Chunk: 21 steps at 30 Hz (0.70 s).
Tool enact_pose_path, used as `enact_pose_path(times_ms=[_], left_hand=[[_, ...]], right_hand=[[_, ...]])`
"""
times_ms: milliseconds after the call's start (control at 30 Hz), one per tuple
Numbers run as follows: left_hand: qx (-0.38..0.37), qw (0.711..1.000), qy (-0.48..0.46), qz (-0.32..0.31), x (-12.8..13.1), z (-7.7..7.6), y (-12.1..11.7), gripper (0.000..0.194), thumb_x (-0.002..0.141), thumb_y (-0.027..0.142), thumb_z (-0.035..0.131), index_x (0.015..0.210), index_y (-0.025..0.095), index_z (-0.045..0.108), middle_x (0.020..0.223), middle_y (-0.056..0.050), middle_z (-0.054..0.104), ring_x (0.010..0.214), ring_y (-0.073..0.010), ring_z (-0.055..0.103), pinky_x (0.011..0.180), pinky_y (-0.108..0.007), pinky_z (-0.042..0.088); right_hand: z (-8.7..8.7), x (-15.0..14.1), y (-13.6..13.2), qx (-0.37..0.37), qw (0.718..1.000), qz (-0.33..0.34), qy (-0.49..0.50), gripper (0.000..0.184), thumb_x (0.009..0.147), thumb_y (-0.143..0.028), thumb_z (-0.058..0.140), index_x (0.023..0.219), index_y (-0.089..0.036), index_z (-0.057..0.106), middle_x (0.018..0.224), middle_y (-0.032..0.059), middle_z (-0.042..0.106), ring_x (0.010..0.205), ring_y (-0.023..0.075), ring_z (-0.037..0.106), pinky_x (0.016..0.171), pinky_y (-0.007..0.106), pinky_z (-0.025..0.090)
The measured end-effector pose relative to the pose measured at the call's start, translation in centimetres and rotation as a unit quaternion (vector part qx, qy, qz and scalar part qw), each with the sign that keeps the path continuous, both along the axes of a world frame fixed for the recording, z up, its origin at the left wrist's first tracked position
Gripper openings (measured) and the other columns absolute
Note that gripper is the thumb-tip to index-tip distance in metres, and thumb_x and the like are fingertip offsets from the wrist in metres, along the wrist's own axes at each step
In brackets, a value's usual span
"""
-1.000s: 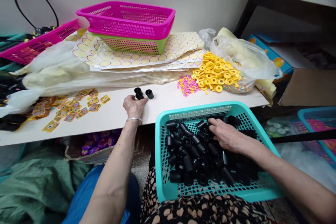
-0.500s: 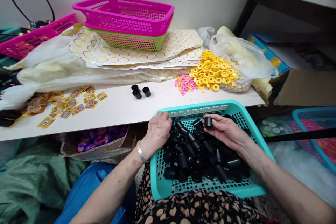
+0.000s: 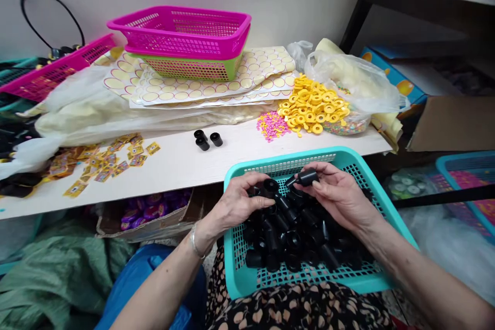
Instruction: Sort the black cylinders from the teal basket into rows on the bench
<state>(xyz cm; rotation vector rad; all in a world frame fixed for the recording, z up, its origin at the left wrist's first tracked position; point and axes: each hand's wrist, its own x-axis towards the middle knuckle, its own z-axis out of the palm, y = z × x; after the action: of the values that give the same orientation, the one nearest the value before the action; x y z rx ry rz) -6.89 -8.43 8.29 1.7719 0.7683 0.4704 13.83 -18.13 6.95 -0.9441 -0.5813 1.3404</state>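
A turquoise mesh basket (image 3: pixel 386 219) rests on my lap, holding a heap of black plastic cylinders (image 3: pixel 292 240). Over its left part, my left hand (image 3: pixel 242 198) has thumb and fingers closed around a short hollow black cylinder (image 3: pixel 270 186), whose round opening shows. My right hand (image 3: pixel 337 193) grips another black cylinder (image 3: pixel 307 177) between thumb and fingers above the heap, its narrower end toward the left. Three short black cylinders (image 3: pixel 215 139) stand grouped on the white table (image 3: pixel 176 167) beyond the basket.
Yellow ring pieces (image 3: pixel 314 105) and small pink and yellow bits (image 3: pixel 271 126) lie at the table's right. Small printed packets (image 3: pixel 102 162) are scattered at left. Stacked pink and green baskets (image 3: pixel 185 36) sit on printed sheets (image 3: pixel 266 69). A cardboard box (image 3: pixel 154 224) is under the table.
My left hand has moved right from the basket's rim and now holds a black cylinder. My right hand has turned its cylinder sideways. The view has shifted slightly.
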Motion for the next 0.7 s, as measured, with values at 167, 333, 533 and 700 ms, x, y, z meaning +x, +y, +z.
enact_pose_path(times_ms=[167,333,533,700], left_hand=[[-0.069,0.997,-0.021,0.005,0.9,0.3,-0.6,0.027,0.064,0.016,0.074,0.09,0.015,0.066,0.085,-0.001,0.062,0.082,-0.016,0.055,0.077,-0.028,0.042],[-0.007,1.0,-0.01,-0.024,1.3,-0.1,-0.6,0.025,0.066,0.013,0.072,0.091,0.016,0.067,0.084,0.0,0.061,0.079,-0.0147,0.054,0.074,-0.026,0.04],[0.046,0.997,0.001,-0.061,1.3,-0.3,-0.4,0.015,0.068,0.013,0.072,0.083,0.015,0.069,0.074,0.001,0.056,0.073,-0.0136,0.05,0.068,-0.026,0.038],[0.021,0.996,-0.01,-0.083,1.1,0.0,-0.3,0.015,0.07,0.018,0.072,0.084,0.016,0.069,0.076,0.001,0.056,0.074,-0.0139,0.051,0.07,-0.026,0.039]], right_hand=[[0.3,-1.6,0.2,0.041,0.996,-0.003,-0.085,0.03,0.072,-0.017,0.072,0.1,-0.024,0.066,0.097,-0.0002,0.065,0.089,0.0112,0.058,0.082,0.022,0.046],[-0.2,-1.7,0.2,0.058,0.984,0.029,-0.166,0.029,0.076,-0.018,0.069,0.104,-0.026,0.064,0.096,-0.0003,0.064,0.088,0.0128,0.058,0.078,0.024,0.047],[0.5,-1.1,0.0,0.074,0.951,0.061,-0.294,0.027,0.079,-0.016,0.065,0.104,-0.027,0.064,0.099,-0.0011,0.059,0.087,0.0122,0.057,0.077,0.023,0.047],[0.7,-1.3,0.0,0.077,0.93,0.053,-0.357,0.025,0.08,-0.018,0.063,0.103,-0.026,0.062,0.094,-0.0004,0.059,0.083,0.0126,0.058,0.073,0.023,0.049]])
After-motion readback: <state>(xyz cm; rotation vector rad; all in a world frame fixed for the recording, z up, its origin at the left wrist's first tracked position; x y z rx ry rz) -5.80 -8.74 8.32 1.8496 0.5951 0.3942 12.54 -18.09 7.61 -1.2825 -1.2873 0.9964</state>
